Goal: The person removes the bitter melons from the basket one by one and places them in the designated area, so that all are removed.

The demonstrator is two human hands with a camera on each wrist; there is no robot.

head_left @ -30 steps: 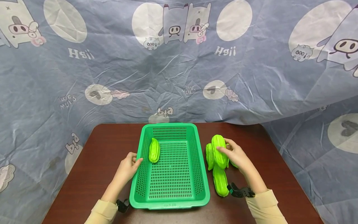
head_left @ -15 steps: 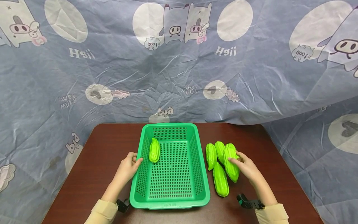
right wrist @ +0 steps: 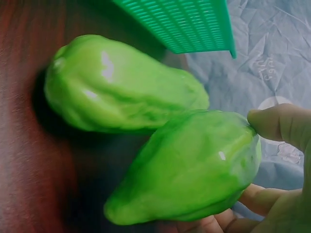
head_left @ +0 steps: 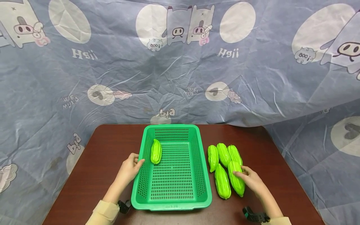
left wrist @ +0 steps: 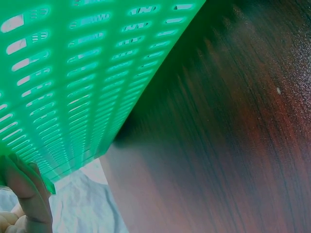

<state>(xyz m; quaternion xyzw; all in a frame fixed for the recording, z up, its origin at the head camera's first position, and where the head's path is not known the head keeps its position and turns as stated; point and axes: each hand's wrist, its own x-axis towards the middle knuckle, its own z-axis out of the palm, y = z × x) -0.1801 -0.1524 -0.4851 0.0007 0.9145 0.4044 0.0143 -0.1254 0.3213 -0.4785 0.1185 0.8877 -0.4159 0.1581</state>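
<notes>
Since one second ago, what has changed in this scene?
The right hand moved the ribbed, glossy green gourd it grips rightward and downward in the head view. The left hand still holds the green perforated plastic basket, and the single gourd inside stays put.

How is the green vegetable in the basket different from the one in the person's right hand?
The basket vegetable lies inside the green basket; the held vegetable is outside it, on the right.
No hand touches the basket vegetable, while the right hand grips the held vegetable.
The basket vegetable's narrow tip points away from the person; the held vegetable's points toward them.
Both are bright green, ridged and tapered.
</notes>
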